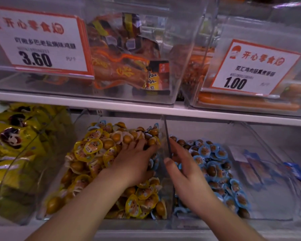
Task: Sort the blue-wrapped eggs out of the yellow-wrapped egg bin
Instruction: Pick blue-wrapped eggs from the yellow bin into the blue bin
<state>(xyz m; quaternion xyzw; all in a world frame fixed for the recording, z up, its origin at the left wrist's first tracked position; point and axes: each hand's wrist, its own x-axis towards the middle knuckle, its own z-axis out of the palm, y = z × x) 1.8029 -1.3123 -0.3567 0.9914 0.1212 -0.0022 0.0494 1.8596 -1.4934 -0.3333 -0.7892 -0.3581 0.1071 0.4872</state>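
Note:
A clear bin (101, 221) on the lower shelf is heaped with yellow-wrapped eggs (92, 146). A few blue-wrapped eggs (153, 162) lie along its right wall and some at the back (101, 122). My left hand (134, 162) lies palm down on the heap, fingers spread and reaching toward the blue ones at the right wall. The neighbouring clear bin (268, 206) holds blue-wrapped eggs (215, 162). My right hand (184, 173) is inside it by the dividing wall, thumb up, fingers curled down among blue packets; whether they hold one is hidden.
A bin of yellow snack bags (12, 145) stands at the left. Flat blue packets (255, 169) lie at the far right. The white shelf edge (146, 106) runs just above the bins, carrying clear bins with price signs (40, 42) and sausages (247, 101).

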